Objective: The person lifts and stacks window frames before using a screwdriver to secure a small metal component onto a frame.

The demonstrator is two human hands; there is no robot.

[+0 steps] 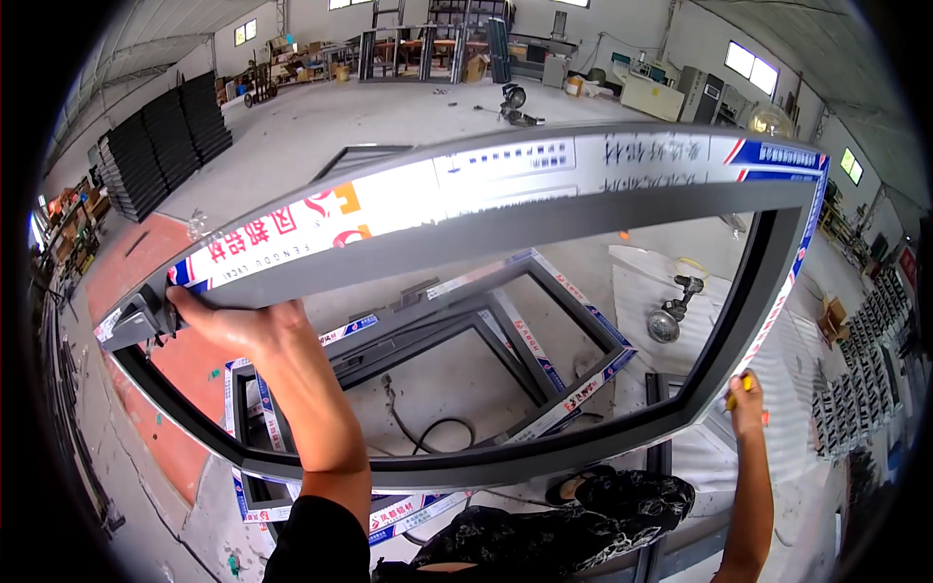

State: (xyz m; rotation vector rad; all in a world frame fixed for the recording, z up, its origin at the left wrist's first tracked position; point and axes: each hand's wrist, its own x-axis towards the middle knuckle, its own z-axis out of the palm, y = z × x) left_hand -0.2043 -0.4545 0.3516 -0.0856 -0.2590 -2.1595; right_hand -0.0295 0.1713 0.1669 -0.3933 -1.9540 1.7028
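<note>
Grey metal frame [505, 229] held off the floor [277, 151] in two hands

The left hand [255, 328] clasps the frame's left end, its fingers partly hidden. Rightward from that hand, printed film [515, 170] covers the upper bar; beyond and below it lie similar frames [530, 342]. The right hand [748, 406], curled round a small yellow object [739, 386], meets the frame's right side. Visible corners look joined, suggesting finished assembly; film removal and setting down appear undone.

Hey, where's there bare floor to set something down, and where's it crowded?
Widest free patch: the grey floor beyond the held frame, between the black stack and the dark machine on the floor. The red patch near that stack is mostly bare too. Crowded: below the held frame, where other frames lie close together.
</note>
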